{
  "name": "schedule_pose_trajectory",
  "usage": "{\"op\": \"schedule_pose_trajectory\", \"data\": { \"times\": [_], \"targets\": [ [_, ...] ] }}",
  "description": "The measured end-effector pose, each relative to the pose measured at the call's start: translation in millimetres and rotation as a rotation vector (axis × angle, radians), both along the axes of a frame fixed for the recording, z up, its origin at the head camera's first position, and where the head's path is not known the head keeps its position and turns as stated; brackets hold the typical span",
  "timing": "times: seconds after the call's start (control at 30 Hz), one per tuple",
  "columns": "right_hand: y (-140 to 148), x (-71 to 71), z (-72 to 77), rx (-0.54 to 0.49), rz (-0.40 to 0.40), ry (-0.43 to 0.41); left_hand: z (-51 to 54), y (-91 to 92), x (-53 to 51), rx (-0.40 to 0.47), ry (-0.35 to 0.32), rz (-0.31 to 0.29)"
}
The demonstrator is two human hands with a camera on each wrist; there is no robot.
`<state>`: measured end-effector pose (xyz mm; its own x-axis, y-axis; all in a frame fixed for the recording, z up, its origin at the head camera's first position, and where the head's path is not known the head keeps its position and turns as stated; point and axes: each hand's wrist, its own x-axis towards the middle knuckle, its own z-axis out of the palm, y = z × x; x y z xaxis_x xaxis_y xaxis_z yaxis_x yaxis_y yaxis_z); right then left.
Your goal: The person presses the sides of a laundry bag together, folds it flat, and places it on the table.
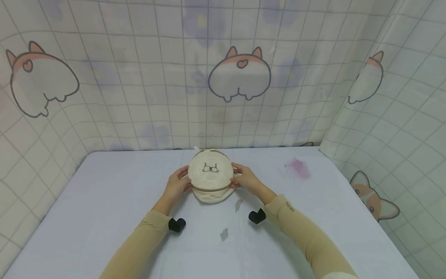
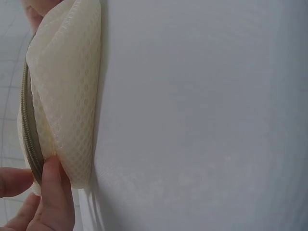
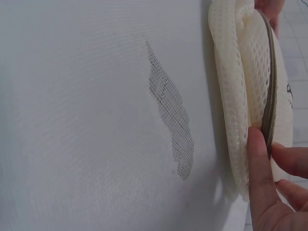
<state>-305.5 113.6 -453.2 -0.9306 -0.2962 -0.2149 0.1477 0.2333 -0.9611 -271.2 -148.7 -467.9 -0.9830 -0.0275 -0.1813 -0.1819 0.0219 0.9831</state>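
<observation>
1. Cream mesh fabric makes up a round, soft pouch (image 1: 209,180) printed with a dark drawing of eyeglasses (image 1: 210,167) on top; it sits midway along the far side of a white-covered table (image 1: 115,201).
2. A brownish zipper (image 3: 272,72) curves around its upper edge, and loose mesh sags beneath, toward the person.
3. The person's left hand (image 1: 176,184), bare below a tan sleeve (image 1: 143,232), has its grip nearly closed, thumb and fingers pinching the pouch's left edge by the zipper.
4. The right hand (image 1: 248,179) mirrors it, its grip likewise narrowed, pinching the right edge.
5. Two grey patches (image 1: 224,234) mark the table nearer the person; a pink stain (image 1: 299,168) lies to the right.
6. Behind hangs checked pale cloth (image 1: 139,77) with cartoon corgis (image 1: 240,77).
</observation>
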Motion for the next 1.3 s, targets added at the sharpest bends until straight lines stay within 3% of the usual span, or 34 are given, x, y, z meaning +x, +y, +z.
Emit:
{"op": "schedule_pose_trajectory", "data": {
  "times": [0.37,1.03,1.3],
  "targets": [
    [-0.5,-1.9,4.8,0.01,-0.007,0.021,3.7,0.6,-2.8,-0.003,0.02,-0.006],
    [-2.1,0.8,0.9,0.094,0.013,0.036,-1.5,0.1,-1.0,-0.016,0.008,0.0],
    [-1.2,-1.7,2.2,0.178,0.056,0.105,-0.4,-5.9,-6.4,-0.007,0.007,-0.032]
  ]
}}
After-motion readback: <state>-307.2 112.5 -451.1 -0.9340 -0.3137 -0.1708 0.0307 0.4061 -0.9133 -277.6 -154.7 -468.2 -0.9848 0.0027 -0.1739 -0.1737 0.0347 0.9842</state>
